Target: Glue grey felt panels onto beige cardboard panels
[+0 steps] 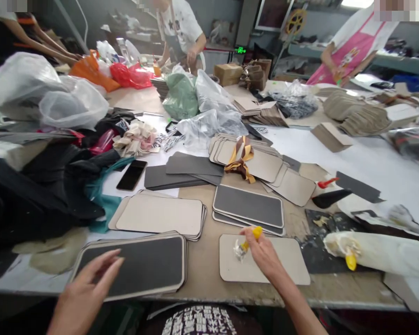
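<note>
Right fingers (252, 238) pinch a yellow-handled brush (245, 245), left fingers (99, 262) parted, empty; overloaded bristles (239, 252) could smear the beige panel (237, 271).

At lower centre, the brush (245, 245) is yellow with whitish bristles (239, 252); the panel (247, 270) beneath it is plain beige. The top panel (150, 265) at lower left is charcoal, edged in beige. The mid-frame ribbon (242, 156) is yellow and brown. Upper left shows an orange bag (92, 70) and a red bag (131, 76); upper right, a printed pink apron (358, 49).
</note>
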Demonstrator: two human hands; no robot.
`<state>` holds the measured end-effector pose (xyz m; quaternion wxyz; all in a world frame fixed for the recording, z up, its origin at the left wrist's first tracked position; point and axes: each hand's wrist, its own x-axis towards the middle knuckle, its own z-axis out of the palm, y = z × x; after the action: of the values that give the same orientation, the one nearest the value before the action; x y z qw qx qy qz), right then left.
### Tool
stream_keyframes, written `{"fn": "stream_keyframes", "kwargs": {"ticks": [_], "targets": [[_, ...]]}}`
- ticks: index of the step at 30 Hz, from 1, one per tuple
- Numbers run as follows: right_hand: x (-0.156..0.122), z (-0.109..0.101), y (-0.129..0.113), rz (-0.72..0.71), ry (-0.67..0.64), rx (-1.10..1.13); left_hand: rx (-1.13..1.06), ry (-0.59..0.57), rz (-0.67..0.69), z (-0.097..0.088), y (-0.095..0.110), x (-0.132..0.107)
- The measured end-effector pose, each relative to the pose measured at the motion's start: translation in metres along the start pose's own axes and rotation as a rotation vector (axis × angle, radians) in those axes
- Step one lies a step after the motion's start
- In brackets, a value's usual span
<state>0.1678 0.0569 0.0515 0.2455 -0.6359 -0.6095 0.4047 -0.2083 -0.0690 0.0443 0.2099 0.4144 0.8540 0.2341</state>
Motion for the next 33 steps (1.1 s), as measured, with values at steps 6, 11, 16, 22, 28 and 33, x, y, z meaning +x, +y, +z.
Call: {"fn": "stream_keyframes", "kwargs": {"ticks": [6,11,16,22,28,33], "targets": [[-0.015,-0.012,0.042,0.197,0.135,0.353,-0.102,-0.492,0.633,0.124,0.122,-0.062],[-0.018,0.022,0.055,0.193,0.111,0.553,0.161,-0.605,0.935,0.182,0.123,-0.068],[-0.026,-0.014,0.104,0.251,0.298,0.421,0.217,-0.543,1.056,0.195,0.108,-0.066],[-0.045,-0.091,0.162,0.199,0.566,0.099,0.261,-0.466,1.158,0.200,0.101,-0.065],[-0.070,-0.086,0.146,-0.082,0.579,-0.323,0.344,-0.420,1.267,0.201,0.103,-0.062],[-0.092,-0.007,0.090,-0.261,0.386,-0.389,0.349,-0.376,1.333,0.204,0.102,-0.058]]}}
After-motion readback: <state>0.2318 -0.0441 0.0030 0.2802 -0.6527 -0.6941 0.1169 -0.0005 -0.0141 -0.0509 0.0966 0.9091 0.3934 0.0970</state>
